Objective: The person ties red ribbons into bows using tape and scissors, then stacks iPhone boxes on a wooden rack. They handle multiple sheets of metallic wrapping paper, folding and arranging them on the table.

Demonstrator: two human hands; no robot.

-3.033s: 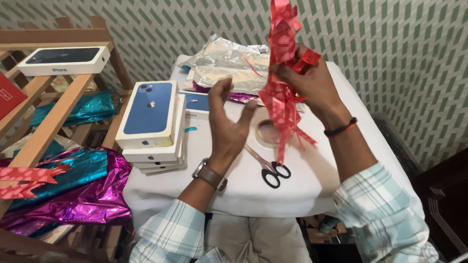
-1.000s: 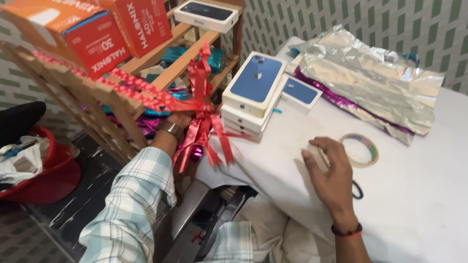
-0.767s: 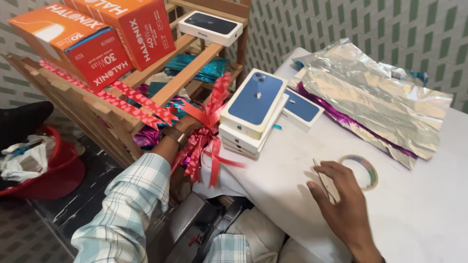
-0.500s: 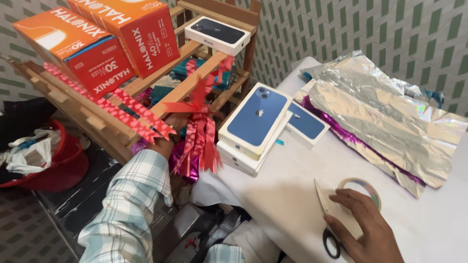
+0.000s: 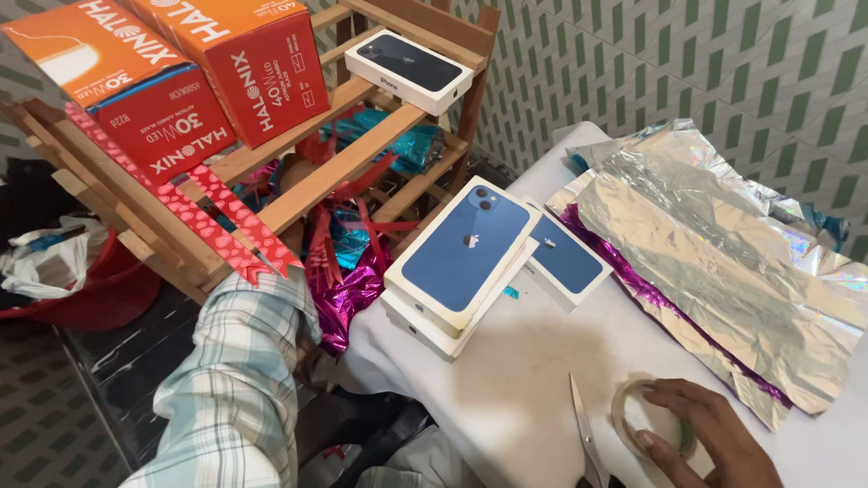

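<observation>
- The left hand is hidden: the plaid sleeve (image 5: pixel 237 361) reaches under the wooden rack (image 5: pixel 344 154) and the hand is lost behind a slat, so whether its fingers are spread or closed cannot be told.
- The red ribbon bow (image 5: pixel 348 221) shows only in part between the slats, as loose red strips lying over teal and magenta foil on the rack's lower level; whether the left hand touches it cannot be made out.
- The scissors (image 5: pixel 583 438) are cut off at the bottom edge; only the pointed blades show.
- The tape roll (image 5: pixel 653 425) is a pale, see-through ring lying flat on the white surface (image 5: pixel 506 361), near the lower right, just right of the scissors.
- The right hand (image 5: pixel 714 443) rests on the roll, palm down, fingers (image 5: pixel 665 390) slightly spread and curled over the ring, one fingertip on its near rim; the wrist runs out of view.
- Left of the roll, a stack of phone boxes (image 5: pixel 457 262) with a blue top stands at the surface's edge, and silver foil sheets (image 5: pixel 723 262) lie behind.
</observation>
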